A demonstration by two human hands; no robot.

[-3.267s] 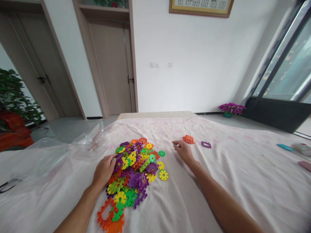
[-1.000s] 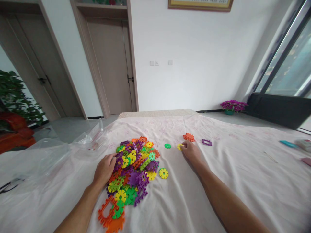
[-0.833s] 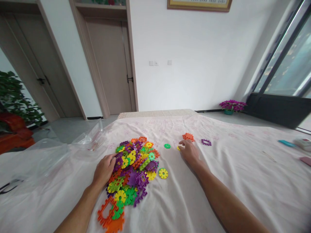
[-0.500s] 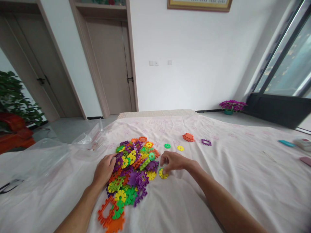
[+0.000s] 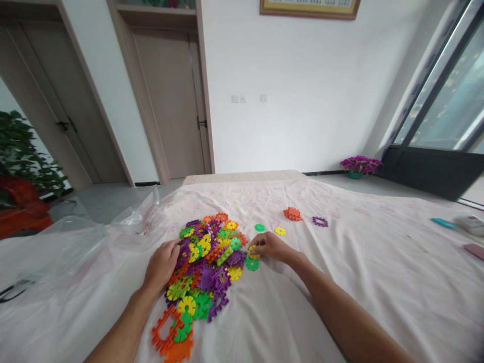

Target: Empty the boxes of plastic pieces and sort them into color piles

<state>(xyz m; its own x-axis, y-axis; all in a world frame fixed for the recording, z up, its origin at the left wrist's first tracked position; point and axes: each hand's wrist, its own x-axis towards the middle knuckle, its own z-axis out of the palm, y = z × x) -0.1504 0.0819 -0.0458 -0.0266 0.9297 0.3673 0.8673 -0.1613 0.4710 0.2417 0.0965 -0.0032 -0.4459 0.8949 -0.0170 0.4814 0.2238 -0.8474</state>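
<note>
A heap of plastic interlocking pieces (image 5: pixel 207 278) in purple, orange, yellow and green lies in front of me. At its left edge rests my left hand (image 5: pixel 163 259), fingers bent against the pieces; whether they grip one is hidden. My right hand (image 5: pixel 270 247), to the right of the heap, pinches a yellow notched disc (image 5: pixel 253 252). Just below that disc lies a green notched disc (image 5: pixel 251 264) on the cloth. Farther back are another green disc (image 5: pixel 259 227), a yellow disc (image 5: pixel 280 231), a small group of orange pieces (image 5: pixel 292 214) and a purple frame piece (image 5: pixel 320 221).
Clear plastic packaging (image 5: pixel 139 217) and a plastic bag (image 5: pixel 64 252) lie on the left. A pinkish patterned cloth (image 5: pixel 363 282) covers the surface. At the far right are a blue item (image 5: pixel 444 223) and a whitish box (image 5: pixel 471 224). Beyond stands a pot of purple flowers (image 5: pixel 360 165).
My right hand has lifted the yellow disc and moved it slightly away from me, uncovering a green disc beneath. My left hand has stayed in place at the heap.
</note>
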